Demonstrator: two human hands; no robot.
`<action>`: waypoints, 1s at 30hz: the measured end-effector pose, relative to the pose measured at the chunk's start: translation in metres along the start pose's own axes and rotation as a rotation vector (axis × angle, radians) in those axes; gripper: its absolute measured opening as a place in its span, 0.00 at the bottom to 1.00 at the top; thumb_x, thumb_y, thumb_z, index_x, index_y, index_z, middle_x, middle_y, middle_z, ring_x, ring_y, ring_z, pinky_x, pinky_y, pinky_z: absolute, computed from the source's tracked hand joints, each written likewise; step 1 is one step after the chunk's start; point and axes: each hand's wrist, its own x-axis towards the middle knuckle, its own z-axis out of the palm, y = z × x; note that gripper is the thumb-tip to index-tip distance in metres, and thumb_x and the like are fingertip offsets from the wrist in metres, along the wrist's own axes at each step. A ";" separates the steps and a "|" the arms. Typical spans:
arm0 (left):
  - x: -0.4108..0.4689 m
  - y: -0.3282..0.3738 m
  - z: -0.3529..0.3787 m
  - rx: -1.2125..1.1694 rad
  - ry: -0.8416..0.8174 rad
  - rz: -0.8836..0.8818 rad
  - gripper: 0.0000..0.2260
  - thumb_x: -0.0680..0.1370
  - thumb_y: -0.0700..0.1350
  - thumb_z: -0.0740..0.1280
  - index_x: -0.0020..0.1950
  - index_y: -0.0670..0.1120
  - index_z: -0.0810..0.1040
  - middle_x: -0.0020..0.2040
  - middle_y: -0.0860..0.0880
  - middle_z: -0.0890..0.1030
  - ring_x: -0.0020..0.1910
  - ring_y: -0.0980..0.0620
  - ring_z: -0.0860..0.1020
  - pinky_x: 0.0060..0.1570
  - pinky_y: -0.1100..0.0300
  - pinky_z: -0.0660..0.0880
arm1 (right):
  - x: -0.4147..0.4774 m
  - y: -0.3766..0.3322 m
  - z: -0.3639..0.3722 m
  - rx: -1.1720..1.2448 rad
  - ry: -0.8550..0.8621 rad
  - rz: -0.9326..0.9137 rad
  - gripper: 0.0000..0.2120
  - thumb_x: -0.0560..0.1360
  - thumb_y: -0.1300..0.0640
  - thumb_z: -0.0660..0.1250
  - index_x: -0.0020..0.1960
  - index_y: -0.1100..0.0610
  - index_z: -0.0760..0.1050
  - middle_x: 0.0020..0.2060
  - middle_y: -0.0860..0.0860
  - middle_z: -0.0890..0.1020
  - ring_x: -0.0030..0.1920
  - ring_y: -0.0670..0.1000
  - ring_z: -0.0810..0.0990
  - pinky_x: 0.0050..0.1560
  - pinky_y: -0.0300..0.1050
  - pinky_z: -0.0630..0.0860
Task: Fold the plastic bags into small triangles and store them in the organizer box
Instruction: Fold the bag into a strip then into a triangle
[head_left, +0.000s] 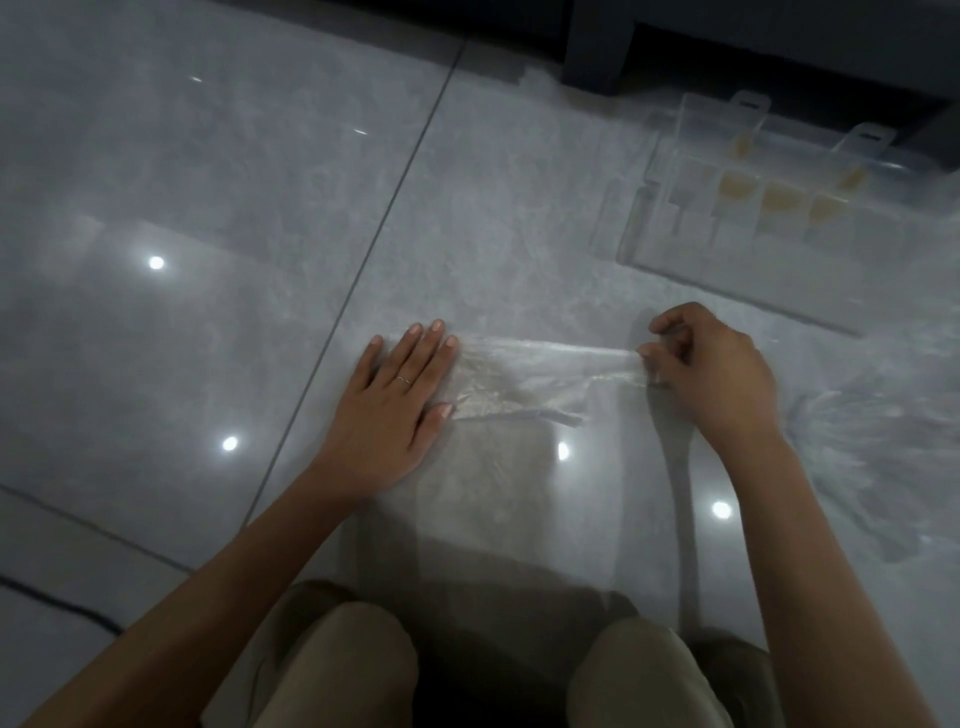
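Where the glossy grey tiled floor (156, 156) fills the view, small bright spots of light show on it and dark joint lines run between the tiles. A clear plastic bag (519, 374) lies spread on the floor in the middle, reaching from just beyond the person's knees (353, 660) out to the hands. Its far end is folded over on itself into a crumpled, whiter band. The knees, in beige trousers, sit at the near edge.

At the far right stands a clear organizer box (675, 208) with upright dividers, and its flat clear lid lies on the floor on its near side. To the right of the bag, well apart from the box, lies a loose heap of more clear bags (872, 447), blurred. A dark furniture leg (597, 41) rises at the far edge.

The left hand (400, 400) lies flat with fingers straight and slightly spread, pressing the far left part of the bag to the floor. The right hand (711, 364) has its fingers curled and pinches the far right edge of the folded band, drawing it taut.

Several small yellowish pieces (779, 200) sit in the box's compartments, though their shape is unclear. A thin ring (402, 380) circles one finger of the left hand.
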 end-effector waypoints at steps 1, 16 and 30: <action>0.000 0.000 0.000 0.000 0.005 -0.007 0.26 0.81 0.53 0.50 0.78 0.44 0.58 0.78 0.45 0.57 0.77 0.48 0.57 0.73 0.44 0.54 | -0.001 0.004 0.000 0.004 0.061 0.024 0.08 0.76 0.56 0.68 0.55 0.53 0.76 0.40 0.47 0.79 0.44 0.53 0.77 0.40 0.43 0.65; -0.001 0.002 -0.002 -0.025 -0.002 -0.025 0.27 0.81 0.54 0.49 0.78 0.46 0.57 0.79 0.47 0.56 0.77 0.50 0.54 0.74 0.44 0.51 | -0.078 -0.039 0.061 0.849 -0.006 0.067 0.21 0.75 0.63 0.69 0.64 0.51 0.67 0.42 0.46 0.84 0.33 0.47 0.78 0.37 0.40 0.75; -0.001 0.000 -0.001 0.014 -0.006 -0.030 0.27 0.81 0.55 0.49 0.79 0.46 0.57 0.79 0.48 0.56 0.77 0.51 0.54 0.73 0.41 0.47 | -0.066 -0.018 0.047 0.222 -0.064 -0.074 0.21 0.77 0.61 0.64 0.68 0.50 0.67 0.31 0.45 0.77 0.32 0.44 0.75 0.33 0.42 0.68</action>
